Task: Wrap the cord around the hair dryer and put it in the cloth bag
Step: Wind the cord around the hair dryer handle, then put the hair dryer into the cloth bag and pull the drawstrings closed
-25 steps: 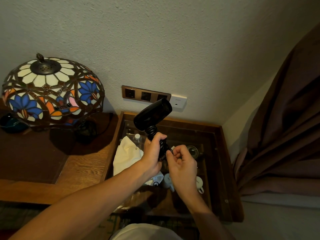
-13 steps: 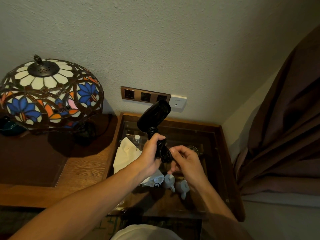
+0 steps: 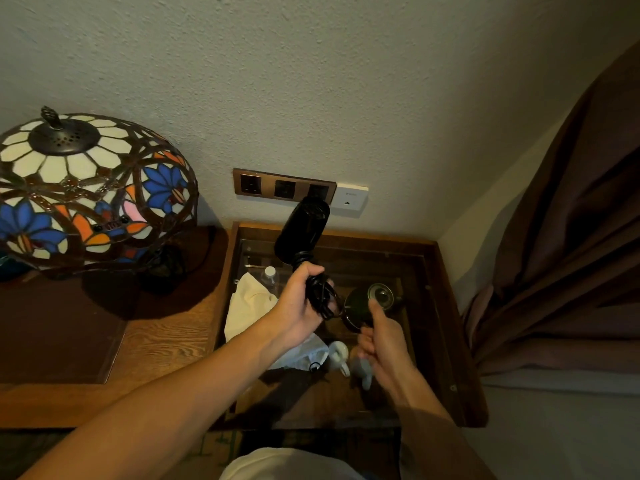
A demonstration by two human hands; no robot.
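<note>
The left hand (image 3: 298, 306) is closed around the handle of a black plastic hair dryer (image 3: 302, 230), held barrel-up above a dark glass-topped wooden worktop (image 3: 446, 306). A black cord (image 3: 323, 296) is bunched in coils around the handle beside the fingers (image 3: 313, 270). The right hand (image 3: 382, 337) is loosely curled just right of it, thumb up, pinching a loop of cord. A cream cloth bag (image 3: 249, 306) lies under the left wrist. A stained-glass dome lamp (image 3: 86, 188) stands far left.

L hand (image 3: 298, 306) gripping, R hand (image 3: 384, 337) fisted.
</note>
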